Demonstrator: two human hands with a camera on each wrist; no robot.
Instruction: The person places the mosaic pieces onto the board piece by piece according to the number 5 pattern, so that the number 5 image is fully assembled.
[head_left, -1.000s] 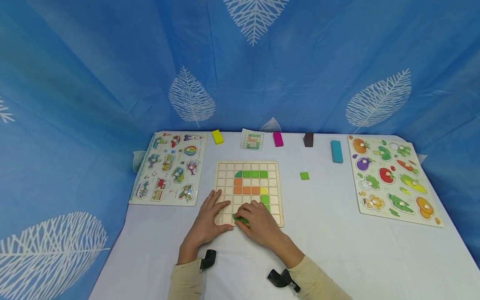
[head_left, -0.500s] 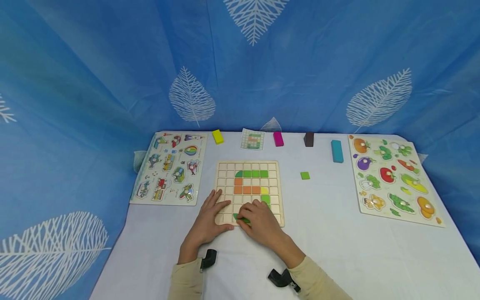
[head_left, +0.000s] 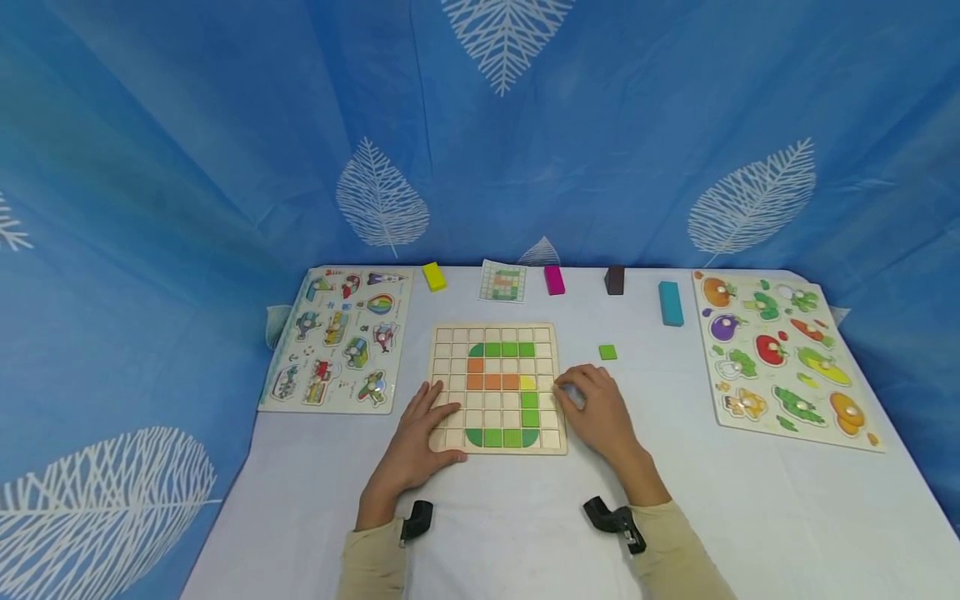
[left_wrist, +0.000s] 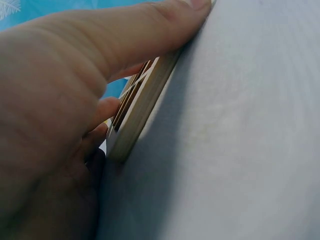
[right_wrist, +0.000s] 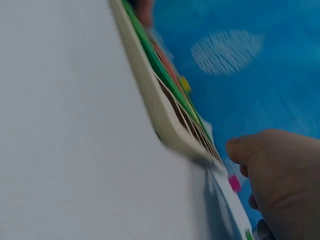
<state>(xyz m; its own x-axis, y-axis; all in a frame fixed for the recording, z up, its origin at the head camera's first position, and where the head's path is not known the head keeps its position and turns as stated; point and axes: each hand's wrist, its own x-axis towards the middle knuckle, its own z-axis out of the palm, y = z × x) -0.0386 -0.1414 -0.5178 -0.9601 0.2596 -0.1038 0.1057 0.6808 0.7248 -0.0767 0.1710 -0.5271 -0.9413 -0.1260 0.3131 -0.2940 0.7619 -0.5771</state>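
Note:
A square wooden grid board (head_left: 491, 417) lies on the table, with green, orange and yellow tiles set in its cells. Its nearest row carries green square tiles (head_left: 502, 437) with a rounded green tile at each end. My left hand (head_left: 414, 435) rests on the board's near left corner, fingers spread and thumb (left_wrist: 165, 27) along the front edge. Beside the board's right edge is my right hand (head_left: 602, 415), fingers loosely bent, with nothing visible in them. A loose green square tile (head_left: 607, 352) lies beyond that hand.
A small pattern card (head_left: 503, 282) lies behind the board, among yellow (head_left: 433, 277), magenta (head_left: 554, 281), dark brown (head_left: 615, 281) and teal (head_left: 671, 303) blocks. A vehicle puzzle (head_left: 337, 342) lies left, a vegetable puzzle (head_left: 783, 358) right. A blue curtain (head_left: 600, 125) hangs behind.
My right hand has let go of the rounded green tile at the nearest row's left end and moved right, off the board, uncovering that row. The left hand has stayed in place.

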